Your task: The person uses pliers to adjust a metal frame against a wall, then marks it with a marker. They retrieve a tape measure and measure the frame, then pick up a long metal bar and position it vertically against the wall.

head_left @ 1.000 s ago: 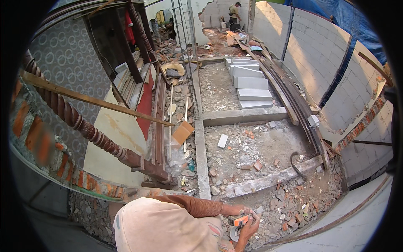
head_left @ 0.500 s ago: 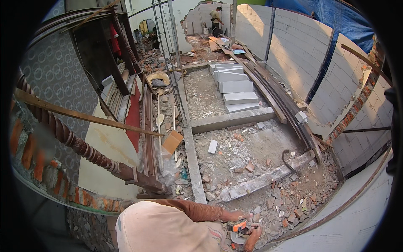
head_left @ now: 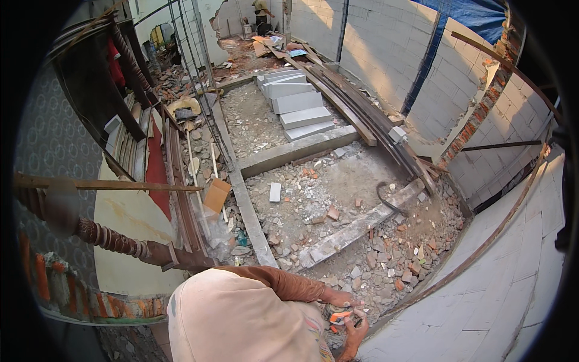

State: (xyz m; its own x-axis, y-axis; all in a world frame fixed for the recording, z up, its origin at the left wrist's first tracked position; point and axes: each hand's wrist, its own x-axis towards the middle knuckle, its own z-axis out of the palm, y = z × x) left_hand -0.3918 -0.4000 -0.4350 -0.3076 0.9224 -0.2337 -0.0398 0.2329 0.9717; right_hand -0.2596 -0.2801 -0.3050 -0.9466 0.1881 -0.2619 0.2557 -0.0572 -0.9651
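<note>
At the lower middle, my two hands are close together in front of my pale top. My left hand (head_left: 341, 298), at the end of a brown sleeve, is closed at an orange and black tape measure (head_left: 339, 317); its fingers are partly hidden. My right hand (head_left: 356, 329) comes up from below with bent fingers, its thumb side close to the tape measure. Between its fingers is a thin dark thing (head_left: 359, 322), too small to name. Broken rubble (head_left: 386, 265) lies beneath and beyond both hands.
Concrete beams (head_left: 362, 223) cross the rubble floor. Stacked grey-white blocks (head_left: 298, 102) and long timbers (head_left: 368, 108) lie farther off. A carved wooden post (head_left: 114, 235) leans at left. A block wall (head_left: 482, 271) rises at right. A person (head_left: 263, 17) stands at the back.
My view has swung right, so the scene slides left and up. Both hands stay together; the tape measure has turned and shows its orange face more, with my right hand raised closer to it.
</note>
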